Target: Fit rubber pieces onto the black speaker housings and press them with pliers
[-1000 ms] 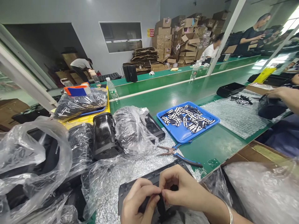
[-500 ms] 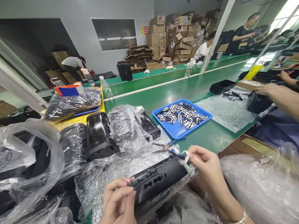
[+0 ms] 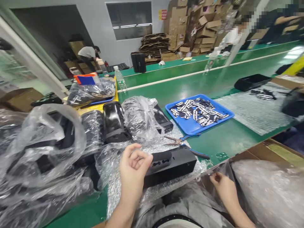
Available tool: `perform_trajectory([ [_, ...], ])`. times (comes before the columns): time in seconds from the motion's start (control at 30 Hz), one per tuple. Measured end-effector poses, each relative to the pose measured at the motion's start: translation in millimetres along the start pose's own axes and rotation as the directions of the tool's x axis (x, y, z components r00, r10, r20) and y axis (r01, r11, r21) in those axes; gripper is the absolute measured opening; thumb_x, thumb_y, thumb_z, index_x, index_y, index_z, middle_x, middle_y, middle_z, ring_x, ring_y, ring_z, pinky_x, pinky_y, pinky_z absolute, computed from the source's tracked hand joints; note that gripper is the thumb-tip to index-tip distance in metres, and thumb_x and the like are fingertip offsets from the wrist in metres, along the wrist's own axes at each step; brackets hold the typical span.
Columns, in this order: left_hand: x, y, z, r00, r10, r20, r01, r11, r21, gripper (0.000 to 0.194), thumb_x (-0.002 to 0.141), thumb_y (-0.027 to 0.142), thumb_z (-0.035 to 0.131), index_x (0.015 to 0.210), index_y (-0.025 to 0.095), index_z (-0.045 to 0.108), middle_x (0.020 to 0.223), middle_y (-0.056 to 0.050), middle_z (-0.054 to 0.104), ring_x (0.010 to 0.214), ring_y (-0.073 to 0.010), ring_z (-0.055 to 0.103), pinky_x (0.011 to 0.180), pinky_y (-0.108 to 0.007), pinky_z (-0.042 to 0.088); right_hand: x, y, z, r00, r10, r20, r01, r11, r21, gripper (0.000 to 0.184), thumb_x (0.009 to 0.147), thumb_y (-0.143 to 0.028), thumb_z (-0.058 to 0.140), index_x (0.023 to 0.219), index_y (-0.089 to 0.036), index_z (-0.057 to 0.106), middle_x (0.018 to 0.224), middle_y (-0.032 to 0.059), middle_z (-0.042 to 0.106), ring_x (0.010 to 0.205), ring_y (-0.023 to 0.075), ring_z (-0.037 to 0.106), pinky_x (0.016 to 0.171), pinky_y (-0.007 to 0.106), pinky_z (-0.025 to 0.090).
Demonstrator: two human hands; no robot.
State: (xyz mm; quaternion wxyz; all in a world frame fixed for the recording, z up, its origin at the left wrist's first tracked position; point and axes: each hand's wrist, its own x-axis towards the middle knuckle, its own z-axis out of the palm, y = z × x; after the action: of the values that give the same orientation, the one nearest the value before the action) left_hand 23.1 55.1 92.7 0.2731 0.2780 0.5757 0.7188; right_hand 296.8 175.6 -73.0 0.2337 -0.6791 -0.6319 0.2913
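Right hand (image 3: 223, 185) had been drawn away from the black housing (image 3: 173, 171), left lying on bubble wrap (image 3: 114, 182). Left hand (image 3: 134, 164) was curled beside it; neither grip could be told. Judged light, stiff, slick; best held by both ends.

Black casing (image 3: 171, 168), oblong; on bubble wrap (image 3: 114, 190)

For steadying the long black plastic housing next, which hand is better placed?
Probably the left hand: it is at the left end of the housing, though contact is unclear. The right hand is apart from it, beside the big translucent plastic bag.
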Motion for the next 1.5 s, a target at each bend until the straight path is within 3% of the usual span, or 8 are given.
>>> perform_trajectory([
  [0.23,16,9,3.0,0.997,-0.071,-0.008,0.070,0.996,-0.049,0.044,0.061,0.027,0.082,0.094,0.016,0.054,0.062,0.004,0.058,0.058,-0.0117,0.058,0.058,-0.020,0.051,5,6,3,1.000,0.021,-0.008,-0.021,0.998,0.062,0.028,0.064,-0.037,0.045,0.070,-0.020,0.067,0.074,0.0145,0.073,0.074,0.0314,0.069,0.066,0.039,0.051],
  [0.43,16,11,4.1,0.995,-0.102,-0.014,0.100,0.992,-0.071,0.050,0.055,0.028,0.087,0.092,0.016,0.055,0.061,0.004,0.058,0.057,-0.0110,0.057,0.056,-0.020,0.052,-32,-13,2,0.951,-0.199,-0.235,0.246,0.950,0.191,0.030,0.081,-0.040,0.046,0.082,-0.017,0.066,0.082,0.0109,0.072,0.072,0.0219,0.067,0.067,0.034,0.053],
  [0.57,9,9,1.0,0.993,-0.108,0.051,0.111,0.992,-0.065,0.045,0.059,0.026,0.085,0.090,0.016,0.054,0.062,0.004,0.060,0.056,-0.0103,0.056,0.054,-0.018,0.050,-57,-59,-16,0.819,-0.438,-0.371,0.544,0.799,0.257,0.016,0.088,-0.031,0.056,0.090,-0.019,0.065,0.083,0.0072,0.067,0.074,0.0170,0.063,0.066,0.029,0.052],
  [0.7,0,4,-1.8,0.992,-0.093,0.083,0.098,0.994,-0.055,0.040,0.063,0.025,0.083,0.088,0.016,0.053,0.062,0.003,0.061,0.056,-0.0101,0.057,0.056,-0.017,0.048,-65,-131,-31,0.556,-0.764,-0.327,0.829,0.479,0.289,0.029,0.089,-0.015,0.063,0.117,-0.021,0.061,0.088,0.0048,0.065,0.078,0.0151,0.062,0.073,0.029,0.053],
  [0.87,-12,7,-5.6,0.986,-0.150,0.072,0.152,0.988,-0.032,0.042,0.063,0.027,0.081,0.089,0.016,0.050,0.061,0.004,0.062,0.053,-0.0088,0.057,0.056,-0.017,0.047,-53,-190,-26,0.354,-0.929,-0.107,0.917,0.323,0.233,0.015,0.093,-0.020,0.060,0.107,-0.017,0.064,0.095,0.0073,0.068,0.086,0.0158,0.065,0.074,0.026,0.055],
  [1.07,-14,13,-10.5,0.967,-0.243,0.071,0.229,0.960,0.158,0.044,0.064,0.026,0.075,0.093,0.019,0.042,0.057,0.007,0.061,0.044,-0.0068,0.047,0.044,-0.014,0.038,-28,-190,-16,0.159,-0.980,0.122,0.902,0.194,0.385,0.007,0.091,-0.022,0.063,0.092,-0.015,0.065,0.082,0.0057,0.067,0.073,0.0148,0.063,0.063,0.025,0.052],
  [1.3,12,9,-11.6,0.961,-0.232,0.149,0.177,0.933,0.313,0.042,0.064,0.023,0.072,0.094,0.020,0.042,0.057,0.007,0.061,0.045,-0.0076,0.050,0.044,-0.014,0.037,-6,-205,-15,0.106,-0.945,0.308,0.909,0.218,0.354,0.007,0.087,-0.019,0.063,0.091,-0.015,0.067,0.084,0.0058,0.066,0.074,0.0160,0.062,0.066,0.026,0.049],
  [1.5,41,10,-17.2,0.926,-0.302,0.229,0.193,0.895,0.401,0.040,0.064,0.019,0.072,0.092,0.019,0.045,0.054,0.007,0.060,0.043,-0.0061,0.046,0.041,-0.013,0.035,12,-226,-14,0.143,-0.879,0.456,0.869,0.332,0.367,0.010,0.085,-0.021,0.065,0.088,-0.014,0.070,0.080,0.0052,0.064,0.068,0.0146,0.058,0.062,0.026,0.043],
])
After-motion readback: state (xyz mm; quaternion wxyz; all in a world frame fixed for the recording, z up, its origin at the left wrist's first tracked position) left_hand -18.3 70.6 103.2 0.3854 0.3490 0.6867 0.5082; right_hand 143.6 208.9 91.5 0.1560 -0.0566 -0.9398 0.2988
